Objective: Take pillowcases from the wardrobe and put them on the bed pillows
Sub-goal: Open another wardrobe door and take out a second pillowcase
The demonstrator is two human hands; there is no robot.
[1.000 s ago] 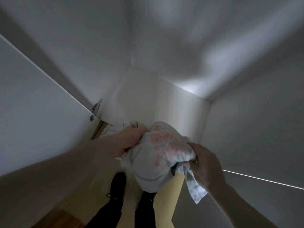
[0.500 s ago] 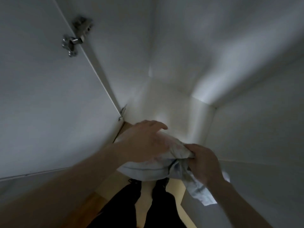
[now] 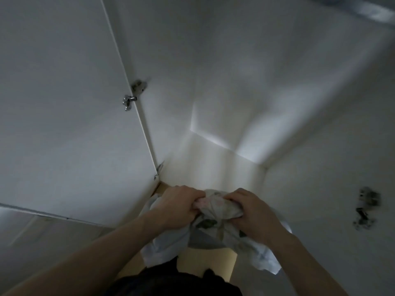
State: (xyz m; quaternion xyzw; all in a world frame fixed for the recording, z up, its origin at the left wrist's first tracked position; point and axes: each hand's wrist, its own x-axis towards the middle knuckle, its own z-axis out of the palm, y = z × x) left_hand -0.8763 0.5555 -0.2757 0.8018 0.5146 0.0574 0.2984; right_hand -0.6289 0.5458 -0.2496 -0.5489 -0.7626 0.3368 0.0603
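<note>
My left hand [image 3: 178,207] and right hand [image 3: 255,216] both clutch a bunched pale pillowcase with a faded pink and green print [image 3: 215,212], held at waist height before the open white wardrobe [image 3: 213,163], its loose ends hanging down.

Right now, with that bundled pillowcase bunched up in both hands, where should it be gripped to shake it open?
Probably by the loose edge hanging lowest on the right of the pillowcase, coming from below. The left hand and right hand both clench the crumpled top, where layers are wadded together; the dangling part looks single-layered, though its opening cannot be made out.
</note>
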